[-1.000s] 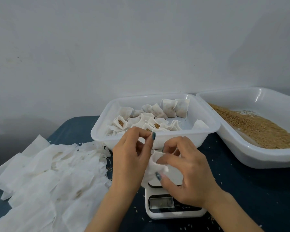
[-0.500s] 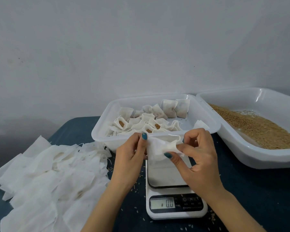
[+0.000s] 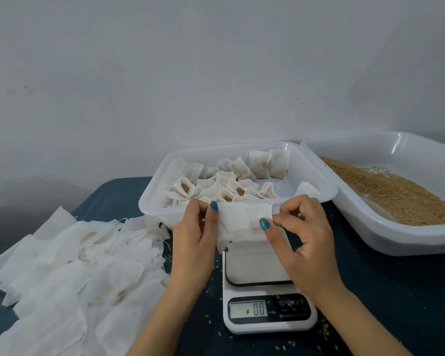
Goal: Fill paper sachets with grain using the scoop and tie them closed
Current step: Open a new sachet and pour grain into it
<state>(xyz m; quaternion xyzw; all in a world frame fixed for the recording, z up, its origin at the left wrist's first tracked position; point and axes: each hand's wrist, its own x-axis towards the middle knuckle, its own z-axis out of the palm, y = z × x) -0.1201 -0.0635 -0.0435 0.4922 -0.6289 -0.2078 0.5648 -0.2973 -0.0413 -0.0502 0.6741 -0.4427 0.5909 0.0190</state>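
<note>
Opening of one empty paper sachet (image 3: 242,222) is, I judge, the step in hand. I hold it spread in the air just above the far end of the scale (image 3: 267,312), whose display reads 0.0. My left hand (image 3: 194,227) pinches its left edge between thumb and fingers. My right hand (image 3: 301,232) pinches the right edge the same way, its other fingers loosely curled.

Next I must part the mouth and bring grain to it. No scoop is in view, so I'd have to find that first.

The white tray (image 3: 154,201) at the table's (image 3: 396,304) far edge, just behind my hands, holds filled sachets (image 3: 265,164), a few with mouths open and grain showing. The larger tray (image 3: 396,242) at the far right corner holds loose grain (image 3: 396,191). Empty sachets (image 3: 75,265) lie piled along the left edge.
</note>
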